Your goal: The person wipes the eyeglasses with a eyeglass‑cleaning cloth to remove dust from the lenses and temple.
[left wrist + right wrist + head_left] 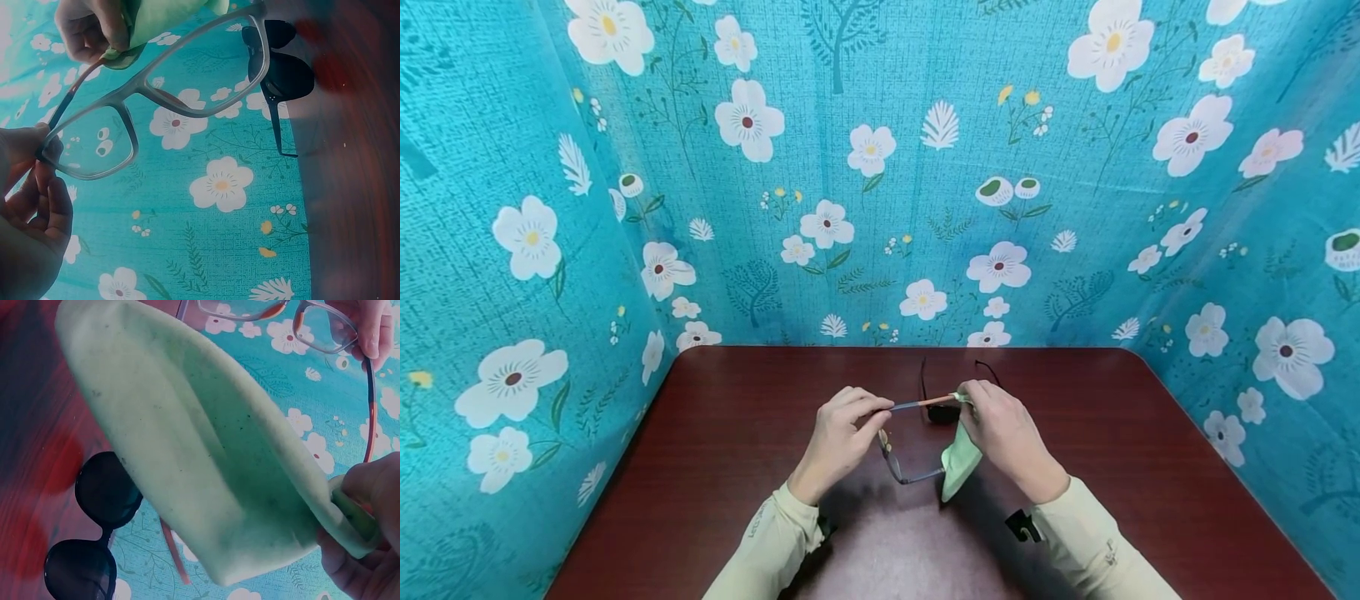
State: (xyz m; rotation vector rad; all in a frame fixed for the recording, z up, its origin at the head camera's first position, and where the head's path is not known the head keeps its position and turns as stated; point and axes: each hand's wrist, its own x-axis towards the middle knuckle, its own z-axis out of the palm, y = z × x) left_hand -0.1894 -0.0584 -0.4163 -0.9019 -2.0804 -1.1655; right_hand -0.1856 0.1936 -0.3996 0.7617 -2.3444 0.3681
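Observation:
A pair of eyeglasses (132, 86) with a clear greyish frame and brown-orange temple ends is held up over the table. My left hand (842, 429) pinches the eyeglasses by the corner where frame and temple meet. My right hand (1003, 429) holds a light green cloth (169, 431), folded around the end of that same temple between thumb and fingers. The rest of the cloth hangs down below the right hand. The temple tip is hidden inside the cloth. In the right wrist view the cloth covers part of the eyeglasses' other temple.
Black sunglasses (943, 414) lie on the dark red-brown table (745, 433) behind the hands, temples pointing to the back. A turquoise flowered curtain (880, 208) surrounds the table's back and sides. A black strap piece (1022, 527) shows at the right cuff.

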